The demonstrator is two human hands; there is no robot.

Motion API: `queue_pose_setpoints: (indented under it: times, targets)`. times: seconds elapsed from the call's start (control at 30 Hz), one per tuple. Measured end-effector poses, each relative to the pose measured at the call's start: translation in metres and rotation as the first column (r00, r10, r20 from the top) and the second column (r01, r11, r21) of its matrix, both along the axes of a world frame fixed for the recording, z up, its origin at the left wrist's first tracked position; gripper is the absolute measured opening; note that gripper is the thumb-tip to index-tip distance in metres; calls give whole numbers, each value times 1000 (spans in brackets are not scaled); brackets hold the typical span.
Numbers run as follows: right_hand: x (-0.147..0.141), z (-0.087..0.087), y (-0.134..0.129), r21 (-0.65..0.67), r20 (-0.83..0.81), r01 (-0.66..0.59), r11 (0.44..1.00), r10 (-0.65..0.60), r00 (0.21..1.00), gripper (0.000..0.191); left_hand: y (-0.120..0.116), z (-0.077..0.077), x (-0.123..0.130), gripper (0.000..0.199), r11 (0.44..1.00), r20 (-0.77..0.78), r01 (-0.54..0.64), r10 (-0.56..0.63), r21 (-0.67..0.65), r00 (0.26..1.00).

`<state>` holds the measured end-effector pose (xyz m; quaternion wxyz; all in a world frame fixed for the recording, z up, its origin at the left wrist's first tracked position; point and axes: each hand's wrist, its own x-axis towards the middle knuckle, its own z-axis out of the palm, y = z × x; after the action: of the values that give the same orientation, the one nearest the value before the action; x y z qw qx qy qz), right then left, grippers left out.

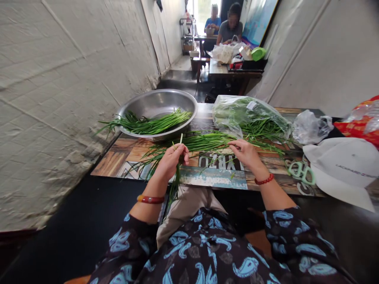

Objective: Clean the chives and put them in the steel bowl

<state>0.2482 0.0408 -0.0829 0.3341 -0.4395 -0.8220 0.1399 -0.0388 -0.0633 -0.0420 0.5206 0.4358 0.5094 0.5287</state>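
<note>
My left hand [173, 159] is closed around a few chives [175, 183]; a pale stem end sticks up above the thumb and the green leaves hang down past the table's front edge. My right hand [244, 153] has its thumb and finger pinched at the stem ends of a loose pile of chives [204, 142] on the table. Exactly how many stalks it grips is hidden. Behind my left hand stands a wide metal basin [189, 104]. A bundle of chives [160, 123] lies in it, leaf tips hanging over the left rim.
Beyond my right hand lies a clear plastic bag [233, 103] with more chives. To the right are a crumpled plastic bag [309, 128], green-handled scissors [308, 174], a white cap [340, 161] and a red package [359, 128]. Two people sit at tables farther back.
</note>
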Motion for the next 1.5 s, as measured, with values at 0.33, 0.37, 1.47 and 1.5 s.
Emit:
queue_pose_setpoints:
  times: [0.33, 0.37, 1.47, 1.5]
  targets:
    - [-34, -8, 55, -35, -124, -26, 999, 21, 992, 26, 13, 38, -13, 25, 933, -601, -124, 314, 337, 735]
    - [-39, -8, 60, -49, -104, -25, 998, 20, 994, 26, 18, 39, -8, 22, 925, -700, -87, 338, 369, 630]
    - [-25, -16, 82, 97, 310, 114, 989, -139, 940, 19, 112, -27, 46, 43, 978, -269, 54, 2, 200, 963]
    - [-25, -18, 83, 95, 291, 115, 989, -138, 947, 18, 112, -27, 45, 41, 975, -305, 50, 19, 217, 952]
